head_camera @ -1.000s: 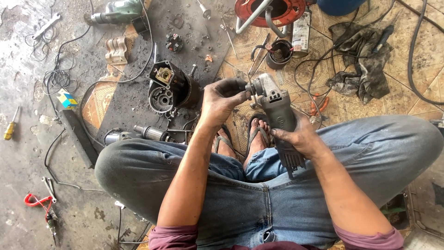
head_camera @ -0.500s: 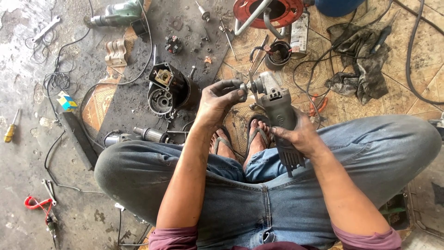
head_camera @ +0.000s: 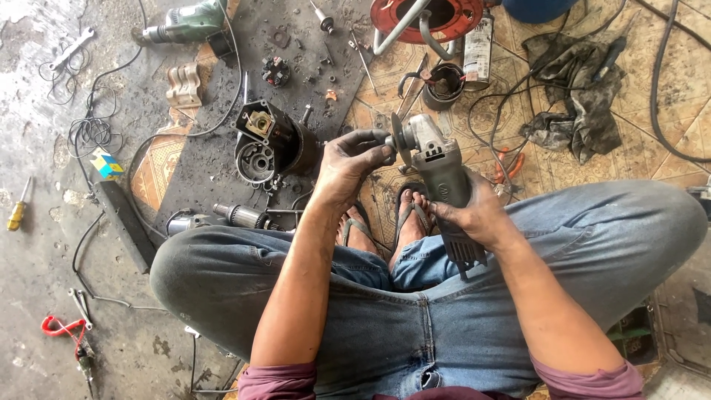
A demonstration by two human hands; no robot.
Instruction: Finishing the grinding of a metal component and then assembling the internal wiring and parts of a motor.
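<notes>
A yellow screwdriver [head_camera: 16,209] lies on the floor [head_camera: 44,333] at nine o'clock. An opened motor housing [head_camera: 270,141] sits at eleven o'clock. The left hand [head_camera: 348,167] pinches the grinder's disc [head_camera: 404,138]; the right hand [head_camera: 474,215] clasps the grey grinder [head_camera: 437,174], just above centre over the crossed legs.

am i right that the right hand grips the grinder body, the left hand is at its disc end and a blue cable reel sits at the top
Not quite: the cable reel at the top is red, not blue, as the head view shows. The rest holds: the right hand grips the grinder body and the left hand is at its disc end.
</notes>
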